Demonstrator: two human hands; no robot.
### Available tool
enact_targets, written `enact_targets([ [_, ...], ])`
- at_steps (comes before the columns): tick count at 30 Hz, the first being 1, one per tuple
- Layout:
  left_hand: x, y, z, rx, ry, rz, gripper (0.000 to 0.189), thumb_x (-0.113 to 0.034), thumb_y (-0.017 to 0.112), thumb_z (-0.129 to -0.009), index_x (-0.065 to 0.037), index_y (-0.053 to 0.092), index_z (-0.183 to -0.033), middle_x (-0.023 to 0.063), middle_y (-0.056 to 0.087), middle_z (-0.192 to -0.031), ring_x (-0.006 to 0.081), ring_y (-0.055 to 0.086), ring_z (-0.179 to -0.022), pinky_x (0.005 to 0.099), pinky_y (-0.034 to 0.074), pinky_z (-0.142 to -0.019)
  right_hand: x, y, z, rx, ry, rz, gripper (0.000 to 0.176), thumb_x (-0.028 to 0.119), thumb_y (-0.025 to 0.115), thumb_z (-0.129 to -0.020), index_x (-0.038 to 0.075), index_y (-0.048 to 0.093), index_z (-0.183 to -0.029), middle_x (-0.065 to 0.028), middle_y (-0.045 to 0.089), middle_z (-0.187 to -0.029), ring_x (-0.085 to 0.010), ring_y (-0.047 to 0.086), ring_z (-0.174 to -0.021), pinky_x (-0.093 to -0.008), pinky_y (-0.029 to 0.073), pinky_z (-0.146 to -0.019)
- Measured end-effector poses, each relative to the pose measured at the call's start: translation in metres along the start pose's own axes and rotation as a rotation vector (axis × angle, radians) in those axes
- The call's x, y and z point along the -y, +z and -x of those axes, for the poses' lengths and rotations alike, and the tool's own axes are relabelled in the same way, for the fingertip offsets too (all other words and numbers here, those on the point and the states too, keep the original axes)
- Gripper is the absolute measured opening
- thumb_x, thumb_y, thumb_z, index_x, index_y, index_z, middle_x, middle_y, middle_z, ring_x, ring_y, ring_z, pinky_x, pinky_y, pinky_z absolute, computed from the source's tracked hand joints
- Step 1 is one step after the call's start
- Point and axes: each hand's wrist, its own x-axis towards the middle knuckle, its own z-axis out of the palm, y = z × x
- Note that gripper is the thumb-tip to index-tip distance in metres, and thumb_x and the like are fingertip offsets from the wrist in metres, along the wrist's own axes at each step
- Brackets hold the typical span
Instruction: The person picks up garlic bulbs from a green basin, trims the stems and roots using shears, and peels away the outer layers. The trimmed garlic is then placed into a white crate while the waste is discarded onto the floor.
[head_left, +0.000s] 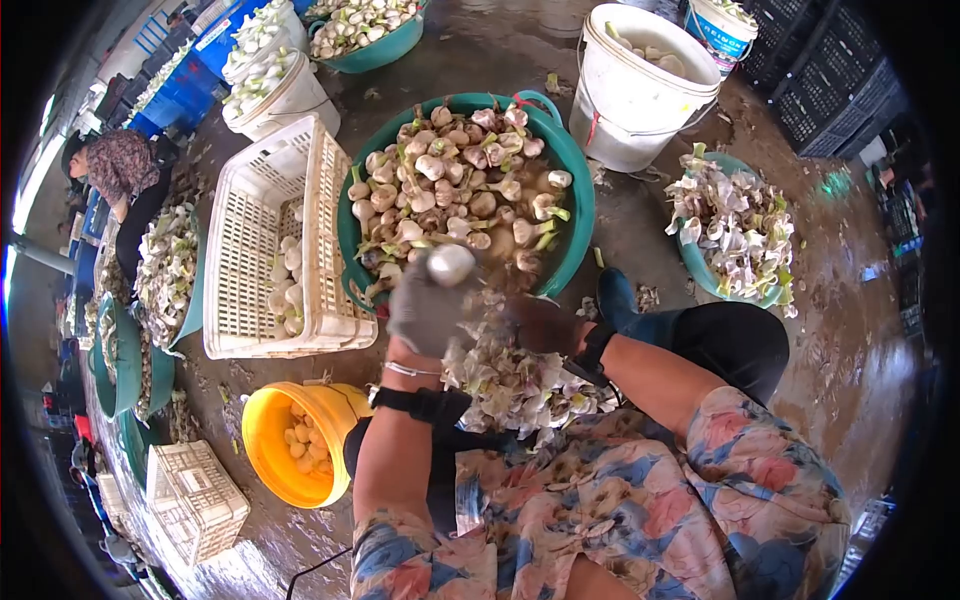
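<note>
My left hand [424, 312], in a grey glove, is closed around a white, shiny garlic bulb [452, 264] at the near rim of the green tub [577, 205]. That tub holds many unpeeled garlic bulbs [440, 165] with some murky water on its right side. My right hand [545, 325], in a dark glove, is beside the left one and smeared by motion, so its fingers and anything in them cannot be made out. Below both hands, a heap of loose garlic skins [525, 380] lies in front of my lap.
A white plastic crate [235, 235] with some peeled bulbs stands left of the tub. Nearby are a yellow bucket [262, 440], a white bucket [610, 110] and a basin of skins [692, 255]. Black crates [825, 75] are stacked at right; another person [125, 170] bends at far left.
</note>
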Motion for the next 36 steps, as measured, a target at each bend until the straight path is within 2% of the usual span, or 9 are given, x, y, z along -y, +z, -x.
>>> enact_targets([
  [2,-0.036,-0.005,-0.003,-0.123,0.393,-0.094,0.051,-0.046,0.038,-0.092,-0.001,0.049,-0.112,0.0125,0.059,-0.104,0.0242,0.057,-0.094,0.037,0.047,-0.083,-0.003,-0.004,0.002,-0.055,0.181,-0.036,0.025,0.02,0.065,-0.069,0.009,0.064,-0.091,-0.0163,0.062,-0.081,-0.0348,0.059,-0.078,-0.0399,0.047,-0.067],
  [3,-0.058,0.006,0.014,-0.024,0.432,0.014,0.056,-0.049,0.043,-0.09,0.0,0.046,-0.116,0.0128,0.057,-0.108,0.0249,0.055,-0.098,0.0339,0.046,-0.085,-0.002,-0.016,-0.004,-0.176,0.189,-0.078,0.025,0.019,0.065,-0.069,0.008,0.063,-0.091,-0.0178,0.061,-0.084,-0.0349,0.059,-0.078,-0.0397,0.047,-0.067],
  [6,-0.081,0.022,0.024,-0.464,0.531,0.349,0.05,-0.043,0.045,-0.091,0.002,0.047,-0.112,0.0144,0.053,-0.115,0.0256,0.051,-0.105,0.0359,0.045,-0.086,-0.031,-0.042,-0.041,-0.162,0.489,0.216,0.029,0.025,0.061,-0.075,0.005,0.059,-0.096,-0.0174,0.06,-0.097,-0.0346,0.057,-0.092,-0.0421,0.045,-0.079],
  [20,-0.016,0.016,-0.009,-0.297,0.102,-0.354,0.022,-0.019,0.044,-0.093,-0.004,0.052,-0.107,0.0085,0.06,-0.095,0.0195,0.06,-0.081,0.0307,0.048,-0.069,-0.137,-0.026,-0.079,0.156,0.616,0.593,0.036,0.024,0.053,-0.076,0.005,0.06,-0.106,-0.0174,0.058,-0.111,-0.0345,0.052,-0.107,-0.0481,0.038,-0.089],
  [26,-0.002,0.001,-0.008,-0.195,0.061,-0.711,0.03,-0.015,0.056,-0.086,-0.002,0.05,-0.112,0.0095,0.06,-0.098,0.0195,0.06,-0.083,0.0282,0.047,-0.076,-0.123,-0.02,-0.064,-0.284,0.53,0.079,0.032,0.027,0.057,-0.076,0.009,0.061,-0.103,-0.014,0.063,-0.092,-0.0262,0.061,-0.086,-0.0377,0.045,-0.076],
  [28,0.014,-0.022,-0.021,-0.175,0.055,-0.83,0.05,-0.017,0.062,-0.081,-0.001,0.041,-0.124,0.0106,0.06,-0.098,0.0181,0.059,-0.084,0.0261,0.045,-0.078,-0.117,-0.024,-0.062,-0.303,0.208,-0.082,0.031,0.03,0.06,-0.075,0.012,0.063,-0.101,-0.0136,0.063,-0.096,-0.0276,0.061,-0.087,-0.0383,0.047,-0.074],
  [30,0.03,-0.042,-0.036,-0.107,0.345,-1.379,0.067,-0.018,0.068,-0.076,0.0,0.033,-0.131,0.0106,0.061,-0.096,0.0185,0.059,-0.085,0.0272,0.044,-0.08,-0.084,-0.043,-0.057,-0.251,0.213,-0.201,0.03,0.028,0.062,-0.076,0.014,0.063,-0.102,-0.0101,0.064,-0.096,-0.0234,0.061,-0.085,-0.0354,0.046,-0.073],
  [34,0.005,0.01,-0.013,0.015,-0.039,-1.104,0.075,-0.003,0.068,-0.072,-0.002,0.028,-0.135,0.0128,0.05,-0.114,0.0157,0.055,-0.092,0.0269,0.046,-0.076,-0.013,-0.085,-0.042,-0.091,0.218,-0.517,0.021,0.011,0.062,-0.079,0.01,0.061,-0.099,-0.0029,0.062,-0.085,-0.0128,0.056,-0.08,-0.0293,0.046,-0.071],
  [36,0.004,0.02,-0.007,0.046,0.05,-1.12,0.07,-0.004,0.07,-0.07,-0.001,0.033,-0.129,0.0109,0.051,-0.112,0.0153,0.055,-0.092,0.0273,0.047,-0.074,-0.004,-0.085,-0.034,-0.232,0.048,-1.14,0.016,0.015,0.063,-0.081,0.004,0.06,-0.093,-0.0034,0.06,-0.081,-0.0114,0.057,-0.076,-0.0275,0.046,-0.066],
])
